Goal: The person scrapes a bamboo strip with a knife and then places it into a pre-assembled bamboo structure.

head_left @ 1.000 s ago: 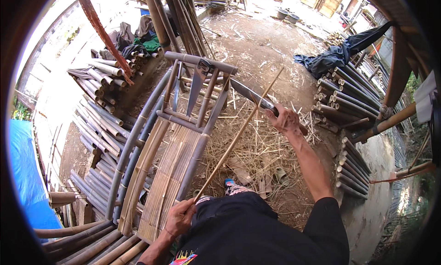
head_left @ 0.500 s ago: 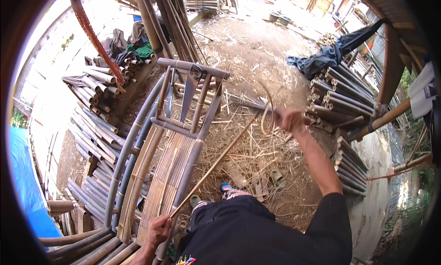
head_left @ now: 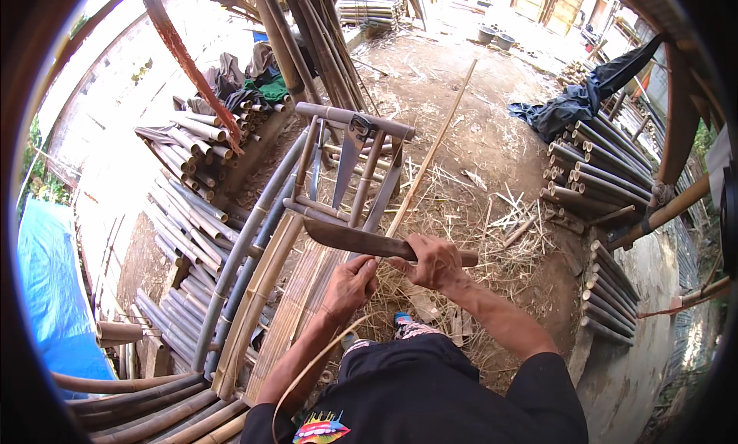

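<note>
My right hand [head_left: 434, 261] grips the handle of a large dark blade [head_left: 350, 239] that points left across my lap. My left hand [head_left: 350, 284] pinches a long thin bamboo strip [head_left: 430, 153] just under the blade. The strip runs from my hands up and away over the ground, and its near end curls down past my left forearm. A grey bamboo chair frame [head_left: 350, 167] lies on its side right behind the blade.
Cut bamboo poles are stacked at the left [head_left: 181, 229] and at the right [head_left: 596, 190]. Shavings and straw [head_left: 492, 236] litter the dirt ground. A blue tarp [head_left: 54, 290] lies at far left and a dark cloth [head_left: 576, 106] at upper right.
My left hand came up from low at my side to the strip beside my right hand. The blade now lies across the strip, and the strip has swung upright in view.
</note>
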A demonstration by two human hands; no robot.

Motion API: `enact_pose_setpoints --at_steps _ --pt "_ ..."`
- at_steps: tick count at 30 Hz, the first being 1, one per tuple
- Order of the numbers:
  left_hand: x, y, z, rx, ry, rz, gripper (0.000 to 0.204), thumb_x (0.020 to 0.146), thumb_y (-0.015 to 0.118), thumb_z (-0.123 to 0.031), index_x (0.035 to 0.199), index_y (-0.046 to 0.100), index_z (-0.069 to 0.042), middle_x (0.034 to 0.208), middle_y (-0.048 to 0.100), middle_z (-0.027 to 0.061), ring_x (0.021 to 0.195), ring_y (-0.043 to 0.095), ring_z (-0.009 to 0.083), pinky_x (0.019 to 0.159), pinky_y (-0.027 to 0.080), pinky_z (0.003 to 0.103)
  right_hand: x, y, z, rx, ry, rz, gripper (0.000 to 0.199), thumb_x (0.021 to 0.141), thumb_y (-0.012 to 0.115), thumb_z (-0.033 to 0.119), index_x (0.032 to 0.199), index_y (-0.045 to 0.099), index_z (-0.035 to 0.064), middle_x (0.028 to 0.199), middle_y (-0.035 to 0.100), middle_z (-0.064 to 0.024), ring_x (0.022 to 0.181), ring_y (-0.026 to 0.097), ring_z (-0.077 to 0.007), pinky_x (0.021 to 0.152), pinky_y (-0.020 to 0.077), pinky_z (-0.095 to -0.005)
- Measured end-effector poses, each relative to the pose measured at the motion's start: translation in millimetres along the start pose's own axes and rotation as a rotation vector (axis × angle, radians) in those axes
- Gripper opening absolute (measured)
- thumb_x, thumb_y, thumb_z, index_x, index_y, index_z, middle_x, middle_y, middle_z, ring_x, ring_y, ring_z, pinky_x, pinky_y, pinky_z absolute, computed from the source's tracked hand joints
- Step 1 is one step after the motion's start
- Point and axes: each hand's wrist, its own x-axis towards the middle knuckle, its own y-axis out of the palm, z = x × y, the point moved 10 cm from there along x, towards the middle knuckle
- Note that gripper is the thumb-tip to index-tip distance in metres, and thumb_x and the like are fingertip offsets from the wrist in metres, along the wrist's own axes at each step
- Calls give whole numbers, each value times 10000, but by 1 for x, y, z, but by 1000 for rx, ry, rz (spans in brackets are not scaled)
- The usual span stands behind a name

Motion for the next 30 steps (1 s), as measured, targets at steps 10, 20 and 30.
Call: enact_pose_setpoints --at_steps 10,20,30 --pt "-26 12 11 53 58 -47 302 1003 506 -189 1196 590 27 607 477 -45 516 411 28 454 324 207 -14 8 -74 79 284 163 689 886 313 743 783 532 98 530 492 -7 415 462 -81 334 402 -302" --pt "-81 7 33 102 -6 8 262 1000 481 -152 1160 605 14 609 449 -52 531 402 37 476 336 205 -13 -21 -182 -75 463 114 623 909 348 707 793 532 122 518 508 14 392 439 -86 359 410 -300" --pt "-161 -46 81 119 -143 9 368 984 528 -218 1219 579 60 643 497 -29 542 431 50 483 352 220 -11 -68 -298 -204 713 271 754 866 341 767 931 642 79 580 610 -51 479 580 -154 447 459 -326"
